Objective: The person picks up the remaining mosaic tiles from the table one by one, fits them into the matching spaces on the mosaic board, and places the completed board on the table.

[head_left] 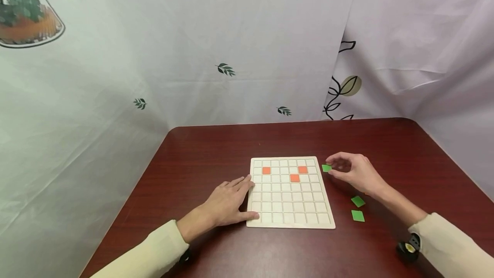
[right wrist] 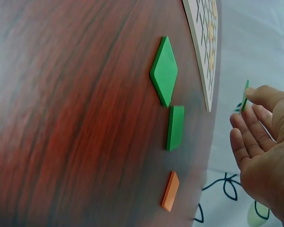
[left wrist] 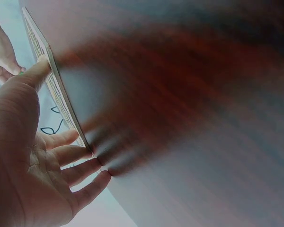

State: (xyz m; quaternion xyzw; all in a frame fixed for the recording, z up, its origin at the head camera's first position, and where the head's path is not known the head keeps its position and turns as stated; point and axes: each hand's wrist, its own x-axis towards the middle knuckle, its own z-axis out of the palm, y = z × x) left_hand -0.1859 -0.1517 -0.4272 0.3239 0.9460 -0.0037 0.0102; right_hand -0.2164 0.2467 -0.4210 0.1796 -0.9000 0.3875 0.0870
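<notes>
A pale square board point(head_left: 290, 206) with a grid of cells lies on the table, and three orange tiles point(head_left: 295, 178) sit in cells of its upper rows. My left hand point(head_left: 227, 203) rests along the board's left edge, fingers straight and spread, thumb over the lower left corner. Beyond the board's upper right edge, my right hand point(head_left: 356, 170) pinches a green square tile point(head_left: 326, 168) between thumb and fingertips. The right wrist view shows this green tile point(right wrist: 245, 96) edge-on, raised above the table.
Two loose green tiles point(head_left: 358, 201) point(head_left: 357, 216) lie on the dark red table point(head_left: 208, 149), right of the board. Past them in the right wrist view is a loose orange tile point(right wrist: 170, 191), mostly hidden under the right forearm in the head view. Printed white cloth point(head_left: 251, 46) hangs behind the table.
</notes>
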